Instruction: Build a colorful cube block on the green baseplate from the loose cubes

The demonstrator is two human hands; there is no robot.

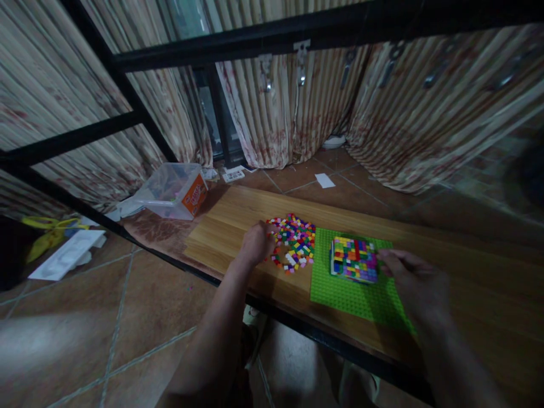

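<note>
A multicoloured block of toy bricks [353, 258] stands on a green baseplate [340, 300], near its upper middle. My right hand [414, 277] is at the block's right side, thumb and forefinger drawn together by its edge. Whatever may be between those fingertips is too small to make out. To the left of the baseplate, small loose bricks [300, 235] lie spread in a pile on the wooden board. My left hand [257, 243] rests at the pile's left edge, its fingers turned away and mostly hidden.
The wooden board [229, 212] lies on a dark metal frame. Beyond its left end sits a clear plastic box [170, 192] with an orange label. Black bars [238, 42] cross in front of pleated curtains [276, 113]. White packaging [68, 255] lies on the tiled floor.
</note>
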